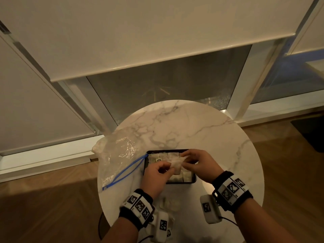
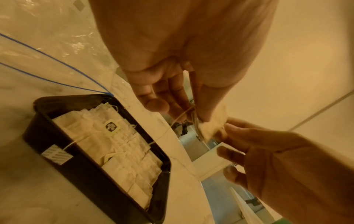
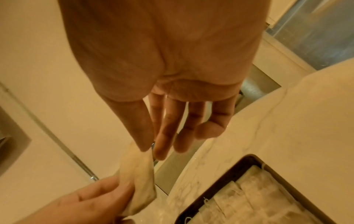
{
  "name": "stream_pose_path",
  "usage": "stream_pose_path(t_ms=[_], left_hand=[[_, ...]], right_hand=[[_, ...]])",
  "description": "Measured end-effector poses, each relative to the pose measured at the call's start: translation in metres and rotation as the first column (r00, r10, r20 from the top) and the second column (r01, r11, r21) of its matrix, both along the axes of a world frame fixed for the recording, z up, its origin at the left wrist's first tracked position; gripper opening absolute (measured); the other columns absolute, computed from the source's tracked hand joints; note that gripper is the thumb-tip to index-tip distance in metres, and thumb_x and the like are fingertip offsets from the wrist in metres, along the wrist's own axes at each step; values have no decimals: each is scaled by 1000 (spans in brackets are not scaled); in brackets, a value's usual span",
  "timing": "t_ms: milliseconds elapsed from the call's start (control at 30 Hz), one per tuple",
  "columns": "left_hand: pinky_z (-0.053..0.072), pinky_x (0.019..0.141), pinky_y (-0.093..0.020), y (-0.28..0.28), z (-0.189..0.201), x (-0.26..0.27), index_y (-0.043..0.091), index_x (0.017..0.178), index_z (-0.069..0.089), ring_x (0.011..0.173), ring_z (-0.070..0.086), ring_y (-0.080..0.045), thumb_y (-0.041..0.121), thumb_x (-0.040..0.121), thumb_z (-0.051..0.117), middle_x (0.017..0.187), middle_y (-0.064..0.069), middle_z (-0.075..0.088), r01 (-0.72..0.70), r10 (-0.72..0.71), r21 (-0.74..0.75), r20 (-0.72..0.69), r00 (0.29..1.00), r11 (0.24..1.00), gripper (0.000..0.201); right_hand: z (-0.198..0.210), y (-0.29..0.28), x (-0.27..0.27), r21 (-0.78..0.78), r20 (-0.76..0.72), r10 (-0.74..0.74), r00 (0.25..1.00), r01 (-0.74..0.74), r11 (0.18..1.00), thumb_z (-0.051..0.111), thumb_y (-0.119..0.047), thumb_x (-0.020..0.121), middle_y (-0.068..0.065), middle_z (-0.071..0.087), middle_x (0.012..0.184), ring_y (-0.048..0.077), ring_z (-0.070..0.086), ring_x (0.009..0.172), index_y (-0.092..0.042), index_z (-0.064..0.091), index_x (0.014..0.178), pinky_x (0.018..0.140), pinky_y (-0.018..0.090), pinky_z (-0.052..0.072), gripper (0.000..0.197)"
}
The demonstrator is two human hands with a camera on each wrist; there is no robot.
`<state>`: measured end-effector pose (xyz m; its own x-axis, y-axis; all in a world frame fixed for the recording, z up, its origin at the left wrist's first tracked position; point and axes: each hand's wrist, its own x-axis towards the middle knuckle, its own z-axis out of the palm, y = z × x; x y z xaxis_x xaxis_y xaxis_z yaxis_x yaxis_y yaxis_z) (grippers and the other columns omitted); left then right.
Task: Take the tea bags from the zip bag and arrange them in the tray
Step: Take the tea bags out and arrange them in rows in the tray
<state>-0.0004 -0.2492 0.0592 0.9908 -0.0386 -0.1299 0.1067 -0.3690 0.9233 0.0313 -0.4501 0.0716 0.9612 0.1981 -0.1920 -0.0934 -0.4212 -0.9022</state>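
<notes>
Head view: both hands meet above the black tray [image 1: 147,165], holding one tea bag [image 1: 176,164] between them. Left hand [image 1: 156,178] pinches its near edge with curled fingers, right hand [image 1: 198,163] pinches the far edge. The hands cover most of the tray; only rows of tea bags at its far and near ends show. Zip bag [image 1: 119,155], clear with a blue zip line, lies crumpled just left of the left hand, its mouth touching the tray corner. More pale tea bags [image 1: 168,204] sit on the marble table [image 1: 201,130] between the wrists, dim and hard to make out. Wrist bands carry black-and-white square markers, no readable text.

Left wrist view: left hand [image 2: 172,63] pinches the tea bag [image 2: 212,125] with thumb and forefinger, a string trailing down towards the tray [image 2: 80,174]. Right hand [image 2: 268,151] grips the bag's other edge with its fingertips. The tray sits below and left of the hand, packed with tea bags [image 2: 122,151]; one tag has a dark logo, unreadable, another striped tag hangs over the rim. Zip bag [image 2: 47,45] is beyond the tray.

Right wrist view: right hand [image 3: 162,68] pinches the top of the tea bag [image 3: 138,178] between thumb and forefinger, other fingers loosely extended. Left hand [image 3: 80,203] holds the lower end, cut off by the frame. Tray [image 3: 220,186] corner shows lower right, blurred.
</notes>
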Motion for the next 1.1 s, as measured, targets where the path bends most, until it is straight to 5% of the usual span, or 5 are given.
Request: stream_pose_path(t_ms=[300,433,567,833,1100], left_hand=[[53,78,-18,2,-59,0,15,101,73,85,66,-6,21,88,75,94,3,72,-231,269,217,-165,949,948,14],[43,66,-5,-18,-73,2,13,104,73,82,63,-3,20,88,75,94,3,71,-189,250,271,-209,946,944,18],[41,65,-8,-41,-81,7,17,104,72,80,60,-1,25,89,73,95,6,70,-110,202,346,-244,948,932,17],[46,102,-45,-68,-90,18,30,100,74,97,66,-15,40,91,65,98,10,73,95,84,518,-311,947,850,16],[56,77,-36,-84,-88,35,16,76,70,84,66,-26,34,97,55,84,-8,70,330,-84,625,-390,917,707,31]], right_hand=[[-81,-27,1,-313,-293,-369,882,276,909,77,-29,80,0,65,88,17,63,80,-21,58,104,71,28,51,32],[-101,-22,-1,-302,-352,-339,873,237,924,78,-28,78,2,71,81,18,70,74,-17,65,97,75,34,60,25],[-104,-20,-2,-288,-348,-334,876,239,927,76,-18,81,3,71,78,16,71,67,-15,65,95,69,32,60,17],[-104,-22,-1,-261,-365,-321,874,235,936,76,-15,80,5,71,79,14,70,64,-14,63,94,54,20,52,19],[-108,-25,0,-246,-348,-295,890,217,945,75,-19,83,4,72,77,15,70,66,-16,63,96,61,24,56,18]])
